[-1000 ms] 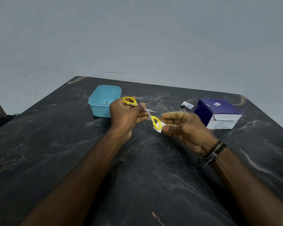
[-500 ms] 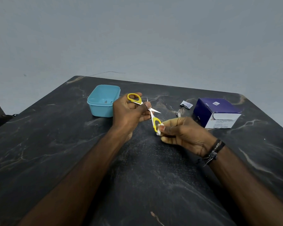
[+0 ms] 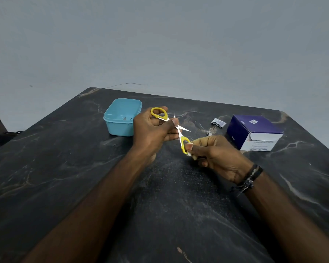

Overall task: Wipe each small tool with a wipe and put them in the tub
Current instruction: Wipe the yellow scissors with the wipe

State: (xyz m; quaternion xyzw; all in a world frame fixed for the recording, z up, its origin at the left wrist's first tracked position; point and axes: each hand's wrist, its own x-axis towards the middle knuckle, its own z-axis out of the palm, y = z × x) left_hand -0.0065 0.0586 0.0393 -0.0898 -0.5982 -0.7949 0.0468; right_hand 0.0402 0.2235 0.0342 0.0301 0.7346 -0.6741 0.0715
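My left hand [image 3: 152, 130] holds small yellow-handled scissors [image 3: 179, 134] near the pivot, blades spread open above the table. My right hand [image 3: 215, 154] pinches a white wipe [image 3: 189, 152] around the lower yellow handle loop. The light blue tub [image 3: 122, 117] stands just left of my left hand, with a small metal tool lying in it. A small metal nail clipper [image 3: 209, 133] lies on the table behind my right hand.
A purple and white box [image 3: 254, 131] sits at the right on the dark marbled table [image 3: 84, 177]. A torn wipe sachet [image 3: 218, 122] lies left of the box. A grey wall rises behind the table's far edge.
My right hand has closed its fingers around the wipe on the lower handle. The scissors have turned more upright and shifted slightly right.
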